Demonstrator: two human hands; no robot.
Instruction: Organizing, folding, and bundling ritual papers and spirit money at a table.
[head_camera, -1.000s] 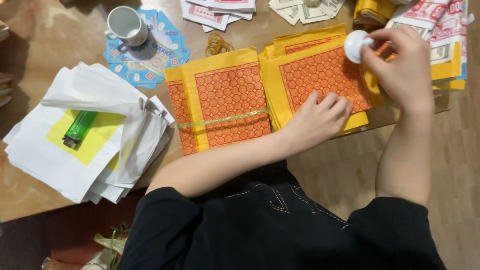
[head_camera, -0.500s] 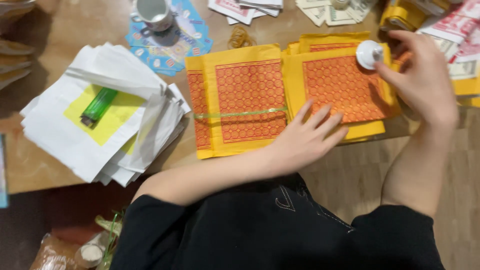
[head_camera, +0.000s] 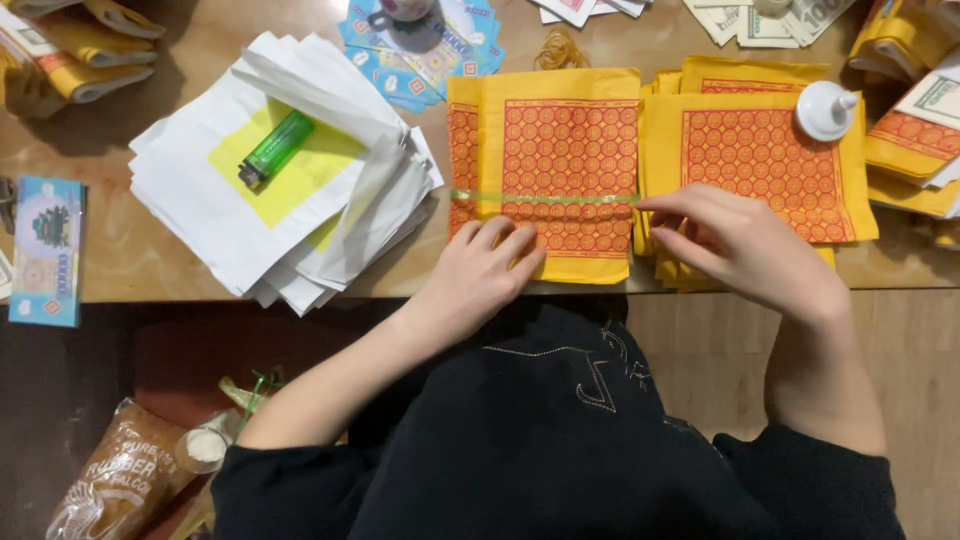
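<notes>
Right hand (head_camera: 745, 245): fingertips pinched narrow at the right end of the green rubber band (head_camera: 545, 197); band runs taut across the banded paper bundle (head_camera: 550, 170). Actual contact point hidden under the fingers, can't confirm grip.

Left hand (head_camera: 485, 275): fingers together, slightly curled, pressed flat on the bundle's lower edge, holding nothing.

Bundle lies at the table (head_camera: 170, 250) front edge, touching a second yellow-orange stack (head_camera: 760, 150) on its right. White cap-shaped object (head_camera: 824, 108) sits on that stack; what it is, unclear.

Both forearms come up from the bottom, black sleeves pushed back.

Left: white paper pile (head_camera: 250, 200) with a green lighter (head_camera: 275, 148) on top. Far-edge items cut off by the frame.
</notes>
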